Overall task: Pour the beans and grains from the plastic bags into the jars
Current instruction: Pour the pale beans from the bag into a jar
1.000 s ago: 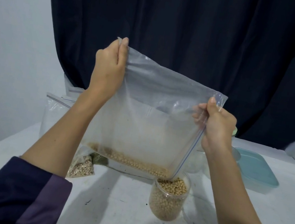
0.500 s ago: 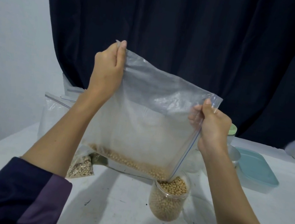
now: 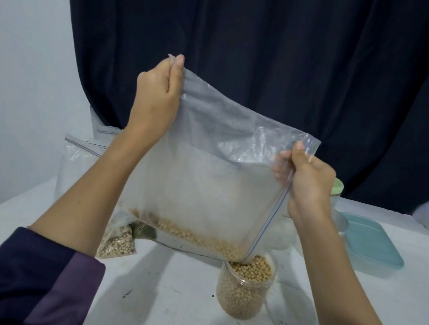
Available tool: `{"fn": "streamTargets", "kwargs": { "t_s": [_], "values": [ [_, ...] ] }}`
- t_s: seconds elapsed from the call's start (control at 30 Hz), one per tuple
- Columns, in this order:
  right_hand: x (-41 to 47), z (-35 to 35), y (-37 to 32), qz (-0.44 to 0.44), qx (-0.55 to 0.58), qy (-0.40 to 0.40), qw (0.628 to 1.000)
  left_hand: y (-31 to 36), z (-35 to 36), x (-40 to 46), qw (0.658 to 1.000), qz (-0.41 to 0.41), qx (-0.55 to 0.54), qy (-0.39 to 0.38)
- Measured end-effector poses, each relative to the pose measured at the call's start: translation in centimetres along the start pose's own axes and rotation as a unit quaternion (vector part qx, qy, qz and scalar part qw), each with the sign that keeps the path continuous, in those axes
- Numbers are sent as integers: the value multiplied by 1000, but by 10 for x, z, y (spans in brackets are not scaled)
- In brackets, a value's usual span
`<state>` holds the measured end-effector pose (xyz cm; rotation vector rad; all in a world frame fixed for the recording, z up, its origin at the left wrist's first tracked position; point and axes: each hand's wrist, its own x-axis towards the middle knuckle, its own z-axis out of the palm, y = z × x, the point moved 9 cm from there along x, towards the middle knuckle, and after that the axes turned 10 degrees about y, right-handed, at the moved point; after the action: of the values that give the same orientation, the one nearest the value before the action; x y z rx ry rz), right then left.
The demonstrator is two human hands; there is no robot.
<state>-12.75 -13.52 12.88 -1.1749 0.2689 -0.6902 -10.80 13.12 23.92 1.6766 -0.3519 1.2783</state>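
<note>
two hands (image 3: 156, 96), three bags (image 3: 204, 188), one jar (image 3: 243, 290)

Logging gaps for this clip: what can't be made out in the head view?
- Jar rim: far side hidden by the bag corner.
- Green-lidded container: mostly behind the right hand.
- Small bags: partly behind the left forearm; contents too small to identify.

The clear zip bag (image 3: 205, 177) has a thin blue seal line and holds tan soybeans (image 3: 197, 238). The clear jar (image 3: 243, 290) holds the same tan. Navy curtain (image 3: 252, 43), white worktop (image 3: 173, 308), teal container lid (image 3: 370, 239), navy-and-purple sleeve (image 3: 25, 282), pale green lid (image 3: 338, 186).
</note>
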Motion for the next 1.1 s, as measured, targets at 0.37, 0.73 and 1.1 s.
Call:
{"fn": "streamTargets", "kwargs": {
  "t_s": [0.37,0.73,1.1],
  "values": [
    [3,-7,-3,-2,2,21,1000,5,0,-2,1000,9,7,-3],
    [3,-5,2,6,8,18,1000,3,4,-3,1000,2,7,-4],
    [8,-8,9,14,6,19,1000,4,8,-3,1000,0,3,-7]
  ]
}}
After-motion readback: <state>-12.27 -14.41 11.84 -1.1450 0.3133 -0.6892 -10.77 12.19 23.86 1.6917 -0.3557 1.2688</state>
